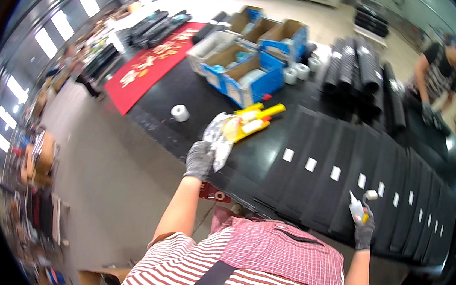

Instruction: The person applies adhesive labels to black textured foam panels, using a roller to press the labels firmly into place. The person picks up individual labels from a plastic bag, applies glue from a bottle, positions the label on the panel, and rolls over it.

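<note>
My left hand, in a grey glove, is closed on the near edge of a crumpled whitish plastic bag. Touching that bag are bright yellow objects, whose kind I cannot make out. At the right, my right hand, also gloved, grips a white bottle with a pointed nozzle; something small and yellow shows by its fingers. The bottle is over a row of overlapping flat black panels, each with a white label. A small whitish roll shows just beyond this hand.
Blue-and-white cardboard boxes stand on the black table, with white rolls nearby. A red sheet bears scattered pale pieces. Black rolled material lies behind the panels. Another person works at the far right.
</note>
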Demonstrator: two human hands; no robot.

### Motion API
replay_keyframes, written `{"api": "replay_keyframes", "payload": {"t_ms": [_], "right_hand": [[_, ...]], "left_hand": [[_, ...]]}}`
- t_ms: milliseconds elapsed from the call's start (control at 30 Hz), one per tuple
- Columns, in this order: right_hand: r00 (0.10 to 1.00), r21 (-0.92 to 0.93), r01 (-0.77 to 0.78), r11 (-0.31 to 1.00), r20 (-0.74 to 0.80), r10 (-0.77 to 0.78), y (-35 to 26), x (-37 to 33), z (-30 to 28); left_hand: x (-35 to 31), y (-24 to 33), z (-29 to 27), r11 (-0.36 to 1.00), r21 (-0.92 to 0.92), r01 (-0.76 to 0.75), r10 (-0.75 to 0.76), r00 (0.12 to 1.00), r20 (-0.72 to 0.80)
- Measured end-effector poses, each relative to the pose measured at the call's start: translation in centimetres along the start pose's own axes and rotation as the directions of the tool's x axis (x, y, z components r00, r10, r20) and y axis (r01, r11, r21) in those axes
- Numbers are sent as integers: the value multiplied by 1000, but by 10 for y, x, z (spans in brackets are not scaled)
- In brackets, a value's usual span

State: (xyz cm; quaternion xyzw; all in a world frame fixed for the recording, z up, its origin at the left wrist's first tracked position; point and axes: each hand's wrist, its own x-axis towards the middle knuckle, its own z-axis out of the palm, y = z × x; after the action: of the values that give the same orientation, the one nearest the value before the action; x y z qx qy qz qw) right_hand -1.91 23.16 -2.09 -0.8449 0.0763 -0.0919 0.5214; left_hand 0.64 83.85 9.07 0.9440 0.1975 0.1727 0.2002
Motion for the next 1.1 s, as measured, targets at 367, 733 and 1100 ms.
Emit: {"api": "replay_keyframes", "payload": {"t_ms": [367, 733, 1100], "right_hand": [[977, 677, -208, 706, 113, 180, -94, -2, 75], [974, 769, -220, 601, 212, 85, -201, -12, 199], [924, 744, -298, 598, 381, -13, -241, 3, 260]], "left_hand": [[127, -61, 9, 1000, 0, 22, -22, 995, 99], [224, -68, 96, 82, -942, 325, 209, 918, 335], [80, 7, 42, 551, -829, 93, 574, 680, 457]]}}
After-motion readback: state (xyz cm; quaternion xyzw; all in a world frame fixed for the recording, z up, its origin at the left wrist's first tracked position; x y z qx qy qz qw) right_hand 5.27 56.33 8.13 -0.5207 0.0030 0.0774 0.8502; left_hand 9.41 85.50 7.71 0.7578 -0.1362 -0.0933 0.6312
